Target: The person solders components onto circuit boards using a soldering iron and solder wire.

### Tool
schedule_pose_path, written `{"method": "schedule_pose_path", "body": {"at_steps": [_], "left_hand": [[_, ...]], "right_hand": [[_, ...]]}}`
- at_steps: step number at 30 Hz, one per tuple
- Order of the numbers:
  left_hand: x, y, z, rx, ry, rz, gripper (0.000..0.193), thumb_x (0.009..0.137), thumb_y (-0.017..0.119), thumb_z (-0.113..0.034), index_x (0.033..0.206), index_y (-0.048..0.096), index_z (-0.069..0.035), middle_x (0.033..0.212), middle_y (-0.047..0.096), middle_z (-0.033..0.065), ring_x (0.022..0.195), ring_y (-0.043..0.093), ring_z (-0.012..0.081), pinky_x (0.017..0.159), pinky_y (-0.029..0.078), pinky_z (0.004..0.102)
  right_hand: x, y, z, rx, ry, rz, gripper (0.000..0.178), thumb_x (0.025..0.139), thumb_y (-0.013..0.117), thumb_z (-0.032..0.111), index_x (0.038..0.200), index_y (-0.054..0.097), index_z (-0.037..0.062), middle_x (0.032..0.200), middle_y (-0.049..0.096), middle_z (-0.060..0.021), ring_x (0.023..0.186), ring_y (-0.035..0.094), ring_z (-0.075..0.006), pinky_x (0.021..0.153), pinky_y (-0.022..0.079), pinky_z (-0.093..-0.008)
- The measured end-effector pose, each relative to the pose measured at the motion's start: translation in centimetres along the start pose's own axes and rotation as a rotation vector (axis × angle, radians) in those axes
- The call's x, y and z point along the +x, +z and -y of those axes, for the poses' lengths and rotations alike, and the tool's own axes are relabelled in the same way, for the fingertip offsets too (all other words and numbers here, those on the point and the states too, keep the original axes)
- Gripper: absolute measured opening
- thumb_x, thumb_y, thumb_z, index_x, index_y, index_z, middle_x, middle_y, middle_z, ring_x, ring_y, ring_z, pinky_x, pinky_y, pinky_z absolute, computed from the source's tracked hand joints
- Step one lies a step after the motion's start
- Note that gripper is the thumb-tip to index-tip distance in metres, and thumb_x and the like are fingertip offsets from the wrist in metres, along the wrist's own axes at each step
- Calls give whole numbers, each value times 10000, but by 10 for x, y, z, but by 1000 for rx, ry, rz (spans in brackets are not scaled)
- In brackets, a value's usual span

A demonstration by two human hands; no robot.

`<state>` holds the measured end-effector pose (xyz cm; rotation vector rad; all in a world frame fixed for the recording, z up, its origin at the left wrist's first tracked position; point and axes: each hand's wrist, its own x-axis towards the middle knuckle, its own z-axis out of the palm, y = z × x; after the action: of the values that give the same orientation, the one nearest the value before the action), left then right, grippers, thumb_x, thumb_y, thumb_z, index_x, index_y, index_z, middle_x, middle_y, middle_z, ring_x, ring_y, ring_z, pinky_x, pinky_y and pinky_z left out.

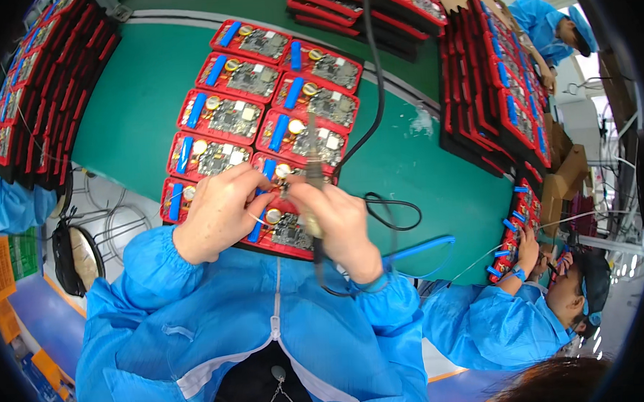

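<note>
Red trays (pixel 232 118) holding circuit boards, blue cylinders and round gold-coloured parts lie in two columns before me. Over the nearer trays, my left hand (pixel 220 210) is closed in a pinch, with a thin pale wire (pixel 256 218) at its fingertips. My right hand (pixel 340 229) is closed too, its thumb and finger meeting the left fingertips above a tray in the right column. What it pinches is small, dark and mostly hidden. A blurred, slim pen-shaped tool (pixel 314 154) runs upright across my right hand; I cannot tell whether that hand grips it.
Stacks of filled red trays stand at the left (pixel 47 92), the back (pixel 363 13) and the right (pixel 487 90). A black cable (pixel 374 89) crosses the green table (pixel 402 197); a blue strip (pixel 423 248) lies near its front edge. Co-workers in blue work at the right (pixel 488 320) and far right (pixel 538 22).
</note>
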<state>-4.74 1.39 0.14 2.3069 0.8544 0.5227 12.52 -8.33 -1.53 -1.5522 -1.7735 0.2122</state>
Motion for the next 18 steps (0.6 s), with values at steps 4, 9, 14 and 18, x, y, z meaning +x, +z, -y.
{"method": "schedule_pose_path", "body": {"at_steps": [4, 9, 14, 18], "left_hand": [[0, 1, 0, -87, -89, 29, 128, 728, 723, -37, 836, 654, -25, 657, 532, 78, 549, 544, 233, 483, 410, 357], [2, 1, 3, -126, -37, 70, 69, 771, 683, -60, 834, 666, -38, 742, 586, 98, 609, 601, 292, 528, 468, 404], [1, 2, 5, -118, -35, 133, 59, 812, 647, -97, 845, 655, -49, 773, 601, 95, 673, 618, 304, 567, 485, 418], [2, 4, 2, -62, -40, 126, 68, 826, 631, -118, 853, 648, -58, 788, 606, 96, 699, 620, 313, 585, 489, 429]], "right_hand": [[9, 11, 1, -114, -39, 52, 304, 736, 648, 135, 1036, 602, 148, 729, 507, -52, 683, 590, -221, 510, 472, -349], [5, 10, 1, -111, -94, 35, 283, 733, 634, 114, 1013, 603, 144, 728, 493, -52, 648, 580, -216, 494, 461, -333], [0, 9, 2, -123, -85, 57, 283, 737, 621, 109, 1016, 614, 151, 727, 490, -42, 643, 574, -199, 479, 454, -330], [-3, 9, -2, -117, -39, 64, 274, 738, 618, 117, 1006, 618, 169, 734, 505, -35, 658, 584, -203, 497, 467, -331]]}}
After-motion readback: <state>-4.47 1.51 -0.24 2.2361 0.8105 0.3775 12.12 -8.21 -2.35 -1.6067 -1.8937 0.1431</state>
